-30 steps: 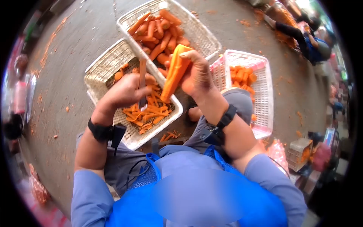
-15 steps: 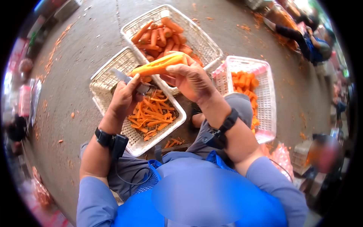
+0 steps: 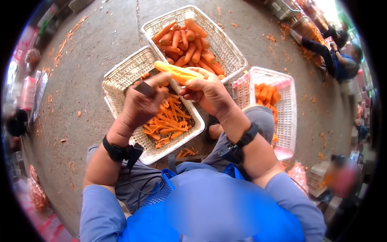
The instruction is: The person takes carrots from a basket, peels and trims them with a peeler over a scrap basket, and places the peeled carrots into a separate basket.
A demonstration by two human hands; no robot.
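Note:
My right hand (image 3: 211, 90) grips a peeled carrot (image 3: 175, 71) near one end and holds it slantwise above the baskets. My left hand (image 3: 143, 103) is closed around a knife (image 3: 146, 89), of which a dark flat part shows; the rest is hidden by the fingers and blurred. The left index finger stretches out to the side of the carrot. Under my left hand, a white basket (image 3: 197, 129) holds orange carrot peelings (image 3: 169, 123). Beyond the hands, another white basket (image 3: 227, 44) contains several whole carrots (image 3: 187, 42).
A third white basket (image 3: 288, 117) with cut carrot pieces (image 3: 266, 93) stands right of my knee. Carrot scraps (image 3: 186, 153) lie on the floor (image 3: 80, 133). A seated person (image 3: 342, 64) is at the upper right, and a pink plastic bag (image 3: 298, 175) lies at the right.
My left hand has turned, so the knife's grey blade no longer shows along the carrot. The carrot has tilted, its free end now pointing up and left. The view has shifted slightly.

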